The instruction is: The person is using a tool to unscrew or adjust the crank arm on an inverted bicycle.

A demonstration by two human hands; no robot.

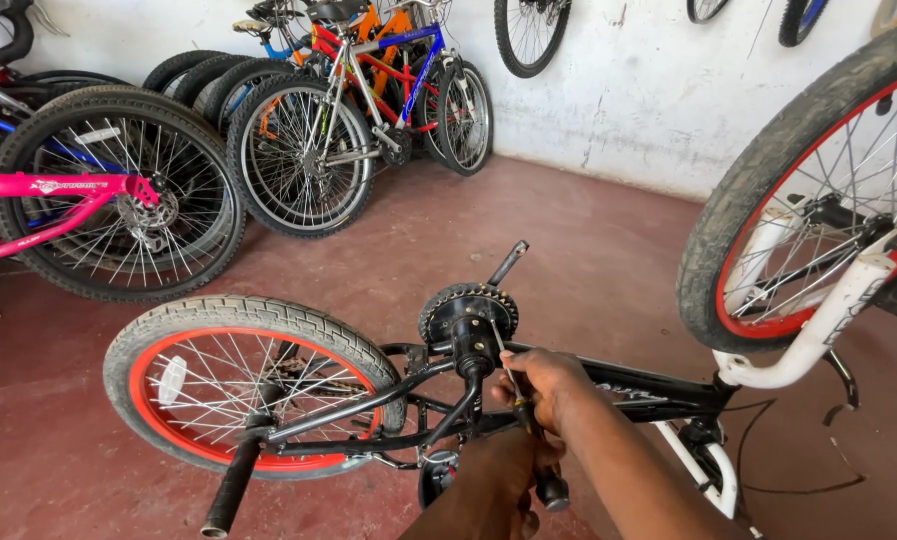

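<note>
Step judged: working crank hub of upturned black bicycle. Right hand closed around screwdriver, tip at hub; left hand grip unclear. Next calls for steady tip.

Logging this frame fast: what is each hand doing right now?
Left hand: low in frame, near the screwdriver handle; grip cannot be told.
Right hand: closed around the screwdriver shaft at the upturned bicycle's crank.

We see no packages, signs or screens. Only small labels show: pale lettering on the pink bike frame and on the black frame's down tube.
</note>
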